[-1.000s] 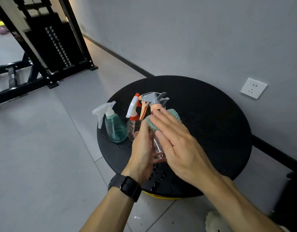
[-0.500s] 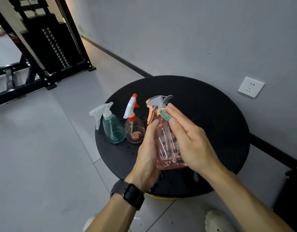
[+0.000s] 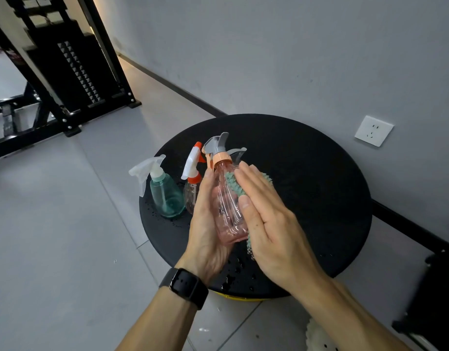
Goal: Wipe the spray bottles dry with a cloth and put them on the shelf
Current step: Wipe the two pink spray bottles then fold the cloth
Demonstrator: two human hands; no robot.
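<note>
Nearest the camera, a black watch (image 3: pixel 184 287) sits on the person's left wrist, and a pale shoe (image 3: pixel 319 338) shows at the bottom edge on the grey tiled floor (image 3: pixel 53 249). Above the near part of the round black bench (image 3: pixel 319 198), the left hand (image 3: pixel 208 224) has its grip wrapped around the pink bottle (image 3: pixel 227 206), fingers curled behind the clear body and thumb along its left side, holding it tilted above the wet surface. The right hand (image 3: pixel 269 224) lies flat with straight fingers, pressing a nubby green cloth (image 3: pixel 234 186) against the right side of that bottle; its grip is released, not clenched. Water drops dot the bench under the hands. Just beyond and to the left, a small clear bottle with an orange and white sprayer (image 3: pixel 193 178) stands partly hidden behind the left hand, and a teal bottle (image 3: pixel 165 196) stands beside it near the bench's left edge. Farther back, a white wall socket (image 3: pixel 374 130) sits on the grey wall, and a black metal frame (image 3: pixel 66 72) stands at the far left.
</note>
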